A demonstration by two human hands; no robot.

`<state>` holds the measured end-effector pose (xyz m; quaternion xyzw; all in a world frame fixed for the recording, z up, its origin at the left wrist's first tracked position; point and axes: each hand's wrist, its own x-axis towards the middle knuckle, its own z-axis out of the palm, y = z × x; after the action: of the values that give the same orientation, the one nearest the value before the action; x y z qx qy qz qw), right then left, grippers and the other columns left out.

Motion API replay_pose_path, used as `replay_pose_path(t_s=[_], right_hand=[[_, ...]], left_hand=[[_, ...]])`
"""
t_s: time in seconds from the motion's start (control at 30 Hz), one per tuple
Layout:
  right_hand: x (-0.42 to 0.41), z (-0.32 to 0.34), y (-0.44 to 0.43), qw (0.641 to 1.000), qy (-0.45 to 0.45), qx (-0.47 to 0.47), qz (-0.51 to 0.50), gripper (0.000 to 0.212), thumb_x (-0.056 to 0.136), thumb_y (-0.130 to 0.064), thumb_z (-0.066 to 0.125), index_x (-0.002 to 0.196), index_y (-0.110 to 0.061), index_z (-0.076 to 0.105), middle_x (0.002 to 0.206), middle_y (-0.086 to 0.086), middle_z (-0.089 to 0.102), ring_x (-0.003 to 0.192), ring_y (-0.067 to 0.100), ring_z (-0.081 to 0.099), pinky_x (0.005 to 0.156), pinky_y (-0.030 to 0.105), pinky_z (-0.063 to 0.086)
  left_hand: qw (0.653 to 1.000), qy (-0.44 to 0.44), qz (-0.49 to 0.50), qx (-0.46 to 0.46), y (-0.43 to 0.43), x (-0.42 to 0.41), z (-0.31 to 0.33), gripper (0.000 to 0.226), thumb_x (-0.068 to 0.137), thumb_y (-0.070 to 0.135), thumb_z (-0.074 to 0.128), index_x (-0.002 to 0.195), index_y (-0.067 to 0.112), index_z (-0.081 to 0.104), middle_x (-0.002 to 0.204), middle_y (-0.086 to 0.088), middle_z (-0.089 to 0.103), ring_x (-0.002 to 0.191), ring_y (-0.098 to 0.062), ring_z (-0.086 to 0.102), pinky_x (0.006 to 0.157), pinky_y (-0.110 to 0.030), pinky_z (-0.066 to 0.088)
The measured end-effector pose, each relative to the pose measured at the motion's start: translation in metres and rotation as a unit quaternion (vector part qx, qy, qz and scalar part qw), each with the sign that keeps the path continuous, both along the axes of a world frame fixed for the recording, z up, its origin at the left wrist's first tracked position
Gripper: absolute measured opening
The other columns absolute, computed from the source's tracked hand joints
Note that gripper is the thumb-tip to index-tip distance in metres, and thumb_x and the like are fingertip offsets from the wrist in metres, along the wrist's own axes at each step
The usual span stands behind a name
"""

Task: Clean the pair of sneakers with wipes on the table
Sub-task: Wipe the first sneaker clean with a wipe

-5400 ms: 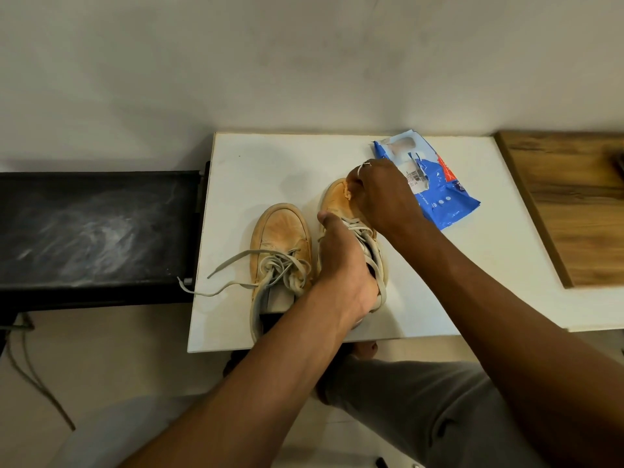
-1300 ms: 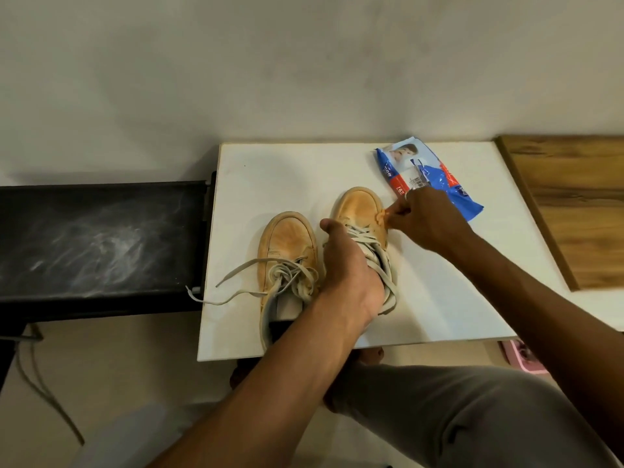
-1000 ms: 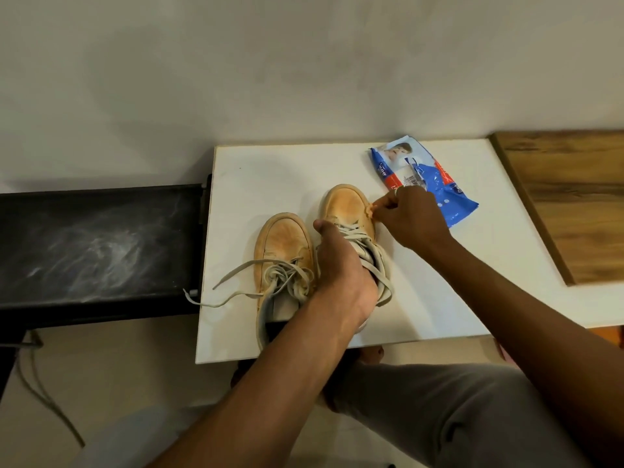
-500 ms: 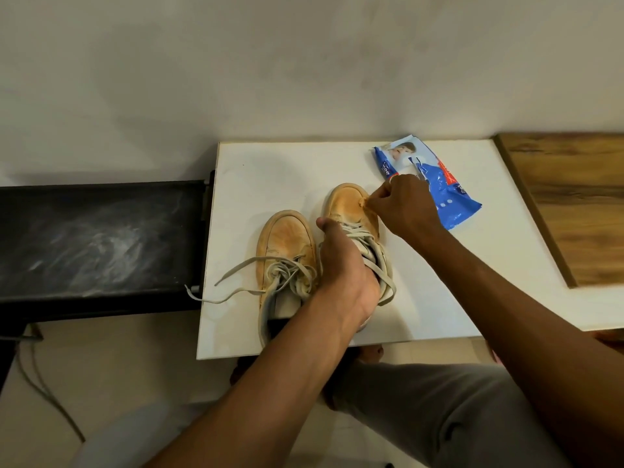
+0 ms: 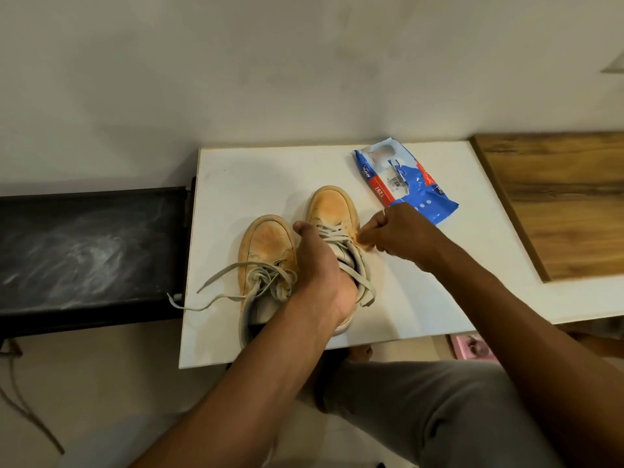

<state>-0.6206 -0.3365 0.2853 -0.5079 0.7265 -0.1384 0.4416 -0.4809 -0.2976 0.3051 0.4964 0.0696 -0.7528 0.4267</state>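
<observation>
Two tan sneakers with grey laces stand side by side on the white table [image 5: 236,170], toes pointing away from me. My left hand [image 5: 320,268] grips the right sneaker [image 5: 332,206] over its laces and tongue. My right hand [image 5: 401,233] is closed around a small stained wipe [image 5: 358,238] and presses it against the right side of that sneaker, near the eyelets. Most of the wipe is hidden inside the fist. The left sneaker [image 5: 265,241] stands untouched, its laces trailing to the left.
A blue wipes pack [image 5: 401,179] lies at the back right of the table, just beyond my right hand. A wooden board [image 5: 560,204] covers the table's right end. A black bench [image 5: 87,244] adjoins the table's left edge. My knee is under the front edge.
My right hand with the wipe has slid from the toe area back along the right sneaker's side toward me. My left hand has kept its grip.
</observation>
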Motion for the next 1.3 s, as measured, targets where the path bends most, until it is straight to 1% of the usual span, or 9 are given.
replay_pose_path(t_s=[0.13,0.27,0.4,0.5,0.6,0.77,1.03,1.17,1.3], right_hand=[[-0.008,0.012,0.013,0.998,-0.004,0.04,0.057,0.013,0.085,-0.025,0.075,0.086,-0.012,0.075,0.083,0.003,0.073,0.072,0.008,0.061,0.059,0.019,0.046],[0.0,0.013,0.013,0.992,0.047,-0.116,0.013,0.015,0.085,-0.028,0.074,0.093,-0.014,0.073,0.087,-0.004,0.07,0.083,0.009,0.064,0.071,0.02,0.051],[0.009,0.018,0.015,0.985,0.079,-0.152,0.024,0.013,0.087,-0.03,0.072,0.092,-0.018,0.07,0.084,-0.005,0.067,0.08,0.01,0.063,0.069,0.019,0.051],[0.006,0.024,0.021,0.991,0.038,-0.103,0.074,0.01,0.085,-0.026,0.075,0.087,-0.017,0.074,0.083,-0.005,0.071,0.081,0.01,0.066,0.074,0.025,0.056],[0.0,0.023,0.029,0.993,0.009,-0.077,0.093,0.007,0.082,-0.027,0.077,0.082,-0.02,0.075,0.08,-0.008,0.072,0.08,0.009,0.067,0.075,0.029,0.058],[0.013,0.015,0.021,0.977,0.061,-0.203,0.001,0.016,0.086,-0.037,0.071,0.088,-0.021,0.072,0.082,-0.01,0.069,0.078,0.007,0.064,0.066,0.021,0.05],[0.015,0.021,0.019,0.993,0.022,-0.11,0.046,0.013,0.084,-0.03,0.075,0.08,-0.019,0.072,0.08,0.0,0.07,0.08,0.012,0.065,0.069,0.027,0.054],[0.021,0.013,0.015,0.982,0.061,-0.18,-0.009,0.014,0.089,-0.033,0.068,0.089,-0.019,0.066,0.081,-0.005,0.065,0.077,0.01,0.061,0.065,0.019,0.046],[0.013,0.02,0.013,0.992,0.037,-0.115,0.042,0.014,0.086,-0.028,0.073,0.085,-0.014,0.072,0.079,-0.001,0.069,0.077,0.012,0.064,0.066,0.023,0.053]], left_hand=[[1.0,-0.011,-0.015,-0.001,-0.005,0.005,-0.004,0.073,0.094,0.075,0.033,0.116,0.014,0.067,0.108,-0.018,0.074,0.1,-0.035,0.072,0.094,-0.047,0.056],[0.998,-0.002,-0.053,-0.044,-0.013,0.015,-0.005,0.069,0.095,0.068,0.045,0.122,0.008,0.068,0.109,-0.021,0.075,0.106,-0.037,0.07,0.104,-0.052,0.049],[0.994,-0.007,-0.086,-0.061,-0.015,0.022,-0.005,0.04,0.098,0.036,0.059,0.12,0.005,0.068,0.105,-0.021,0.075,0.101,-0.037,0.072,0.096,-0.052,0.054],[0.996,-0.006,-0.081,-0.048,-0.016,0.023,-0.005,0.035,0.102,0.025,0.053,0.126,0.002,0.064,0.107,-0.023,0.074,0.097,-0.038,0.072,0.085,-0.049,0.057],[0.996,0.009,-0.077,-0.041,-0.017,0.021,0.0,0.036,0.105,0.021,0.043,0.126,0.0,0.063,0.103,-0.024,0.073,0.092,-0.038,0.071,0.077,-0.049,0.056],[0.995,-0.016,-0.083,-0.044,-0.016,0.023,-0.001,0.034,0.105,0.019,0.043,0.121,-0.002,0.065,0.1,-0.022,0.073,0.091,-0.035,0.07,0.084,-0.047,0.055],[0.996,-0.02,-0.081,-0.036,-0.018,0.026,-0.007,0.037,0.103,0.02,0.045,0.131,0.001,0.061,0.119,-0.025,0.07,0.106,-0.039,0.068,0.09,-0.051,0.055],[0.996,-0.024,-0.082,-0.036,-0.019,0.027,-0.006,0.036,0.104,0.02,0.046,0.129,0.001,0.061,0.11,-0.024,0.07,0.093,-0.037,0.069,0.075,-0.048,0.054],[0.996,-0.018,-0.076,-0.043,-0.017,0.026,-0.007,0.032,0.105,0.017,0.044,0.124,-0.001,0.062,0.1,-0.023,0.071,0.089,-0.036,0.068,0.082,-0.049,0.054]])
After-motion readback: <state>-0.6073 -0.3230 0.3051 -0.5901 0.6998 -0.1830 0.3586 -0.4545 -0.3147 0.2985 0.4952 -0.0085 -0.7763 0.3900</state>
